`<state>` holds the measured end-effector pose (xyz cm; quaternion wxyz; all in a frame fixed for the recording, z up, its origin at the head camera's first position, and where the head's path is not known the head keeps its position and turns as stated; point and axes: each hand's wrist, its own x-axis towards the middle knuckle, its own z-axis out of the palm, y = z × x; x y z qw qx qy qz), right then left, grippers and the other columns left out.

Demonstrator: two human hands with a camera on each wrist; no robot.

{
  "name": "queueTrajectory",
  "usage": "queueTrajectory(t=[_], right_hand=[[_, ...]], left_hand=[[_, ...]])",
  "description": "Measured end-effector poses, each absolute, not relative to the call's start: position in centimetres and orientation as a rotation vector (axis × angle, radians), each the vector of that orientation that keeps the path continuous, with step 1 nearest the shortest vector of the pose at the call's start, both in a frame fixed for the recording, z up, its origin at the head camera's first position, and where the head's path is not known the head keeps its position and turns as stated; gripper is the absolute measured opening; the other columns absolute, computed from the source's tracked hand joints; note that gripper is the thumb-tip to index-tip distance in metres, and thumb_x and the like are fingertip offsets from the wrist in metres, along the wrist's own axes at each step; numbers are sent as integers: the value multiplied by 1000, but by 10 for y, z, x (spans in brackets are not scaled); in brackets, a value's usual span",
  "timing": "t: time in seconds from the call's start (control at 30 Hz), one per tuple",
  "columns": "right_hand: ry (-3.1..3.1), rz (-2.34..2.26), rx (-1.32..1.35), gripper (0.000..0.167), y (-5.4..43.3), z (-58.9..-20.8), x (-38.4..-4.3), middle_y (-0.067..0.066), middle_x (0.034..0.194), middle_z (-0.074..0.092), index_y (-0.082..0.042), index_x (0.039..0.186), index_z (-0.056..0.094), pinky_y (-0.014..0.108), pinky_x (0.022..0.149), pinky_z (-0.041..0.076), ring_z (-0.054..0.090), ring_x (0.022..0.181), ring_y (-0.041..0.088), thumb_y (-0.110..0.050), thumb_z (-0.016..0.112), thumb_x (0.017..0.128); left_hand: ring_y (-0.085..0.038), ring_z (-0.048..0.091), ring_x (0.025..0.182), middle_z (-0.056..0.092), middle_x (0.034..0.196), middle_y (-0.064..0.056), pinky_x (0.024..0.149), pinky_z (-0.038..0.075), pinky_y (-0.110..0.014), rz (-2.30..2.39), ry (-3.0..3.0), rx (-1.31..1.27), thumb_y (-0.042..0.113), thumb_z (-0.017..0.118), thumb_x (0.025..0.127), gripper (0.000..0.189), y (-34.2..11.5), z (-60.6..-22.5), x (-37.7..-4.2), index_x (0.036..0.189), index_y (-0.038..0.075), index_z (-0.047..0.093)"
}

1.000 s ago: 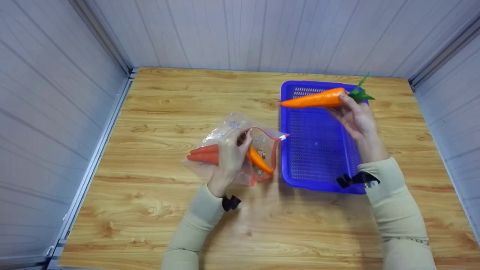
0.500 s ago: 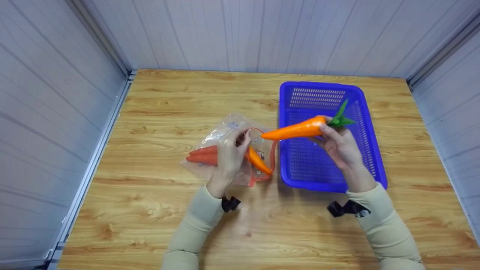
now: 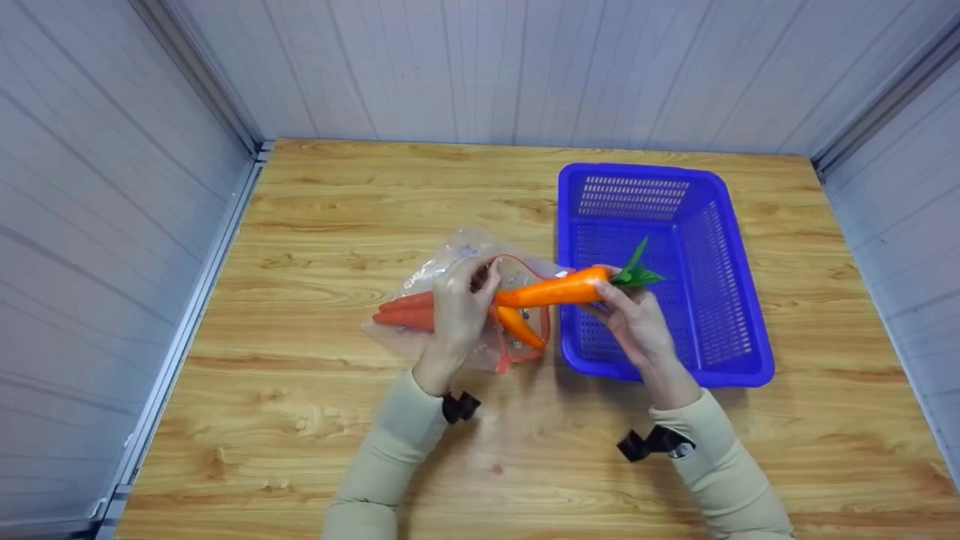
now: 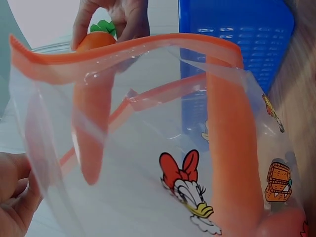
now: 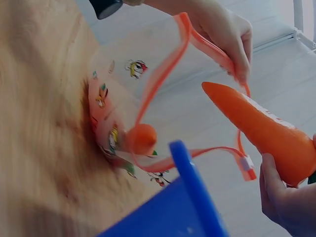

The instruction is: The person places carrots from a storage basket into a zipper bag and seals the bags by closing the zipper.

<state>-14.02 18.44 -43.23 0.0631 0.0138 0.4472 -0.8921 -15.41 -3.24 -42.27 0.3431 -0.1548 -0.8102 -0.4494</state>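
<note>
Your right hand [image 3: 641, 322] grasps a carrot [image 3: 562, 289] near its thick end, thumb on the near side, with the green leaves [image 3: 637, 276] sticking out past your fingers. The carrot lies across the near-left edge of the blue basket [image 3: 568, 217], its tip pointing left toward your other hand and over the mouth of the clear bag [image 3: 450, 262]. Seen from the left wrist, it shows through the plastic; you cannot tell from these views how far the tip reaches inside.

Your left hand [image 3: 463, 315] pinches the bag's mouth at its orange zip [image 5: 165, 74] — fingertips gathered on the edge, the mouth gaping toward the basket. A white slider [image 3: 562, 274] sits at the zip's far corner, beside the basket. Two carrots [image 3: 405, 311] lie in the bag to the left of that hand, looking duller through the plastic, and a third carrot [image 3: 517, 328] slants down to the right, just below the one you hold. Cartoon ducks are printed on the bag.

Bag and basket stand side by side on the wood-grain table [image 3: 337, 217]. Both sleeves [image 3: 409, 420] are pale, with a black strap [image 3: 460, 407] at each wrist — pale panelled walls [image 3: 480, 67] rise behind and to the sides.
</note>
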Motion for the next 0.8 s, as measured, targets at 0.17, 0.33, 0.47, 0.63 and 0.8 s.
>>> queueTrajectory(t=[0.17,0.33,0.47,0.63,0.8], right_hand=[[1378,-2691,46,16,171,-441,-138,11,98,60,-6,95,56,41,82,46,58,91,23,3,56,82],[1390,-2662,70,18,158,-446,-135,10,97,60,-6,96,57,39,81,46,56,91,21,4,55,82],[1410,-2628,78,17,150,-449,-133,8,95,59,-5,97,57,36,80,46,56,89,18,4,54,82],[1431,-2622,-8,28,142,-463,-131,11,97,58,0,103,53,36,78,46,55,88,20,-6,64,79],[1469,-2567,-158,41,147,-552,-152,16,111,54,-3,117,48,38,81,46,52,100,25,-11,64,80]], left_hand=[[-13,51,59,59,70,-9,53,44,-17,-1184,-2100,-410,-4,62,75,11,-32,-421,-155,85,-4,66],[-13,51,57,59,68,-8,51,45,-19,-1188,-2082,-410,-3,62,76,10,-33,-420,-156,84,-5,67],[-12,51,57,59,68,-8,52,44,-17,-1175,-2067,-418,-2,61,76,9,-33,-418,-157,83,-4,67],[-12,51,58,60,71,-8,53,44,-17,-1160,-2040,-432,-3,63,75,8,-34,-417,-158,83,-3,67],[-13,51,58,61,72,-8,53,44,-18,-1144,-2025,-443,-4,64,74,10,-35,-417,-159,83,-3,67]])
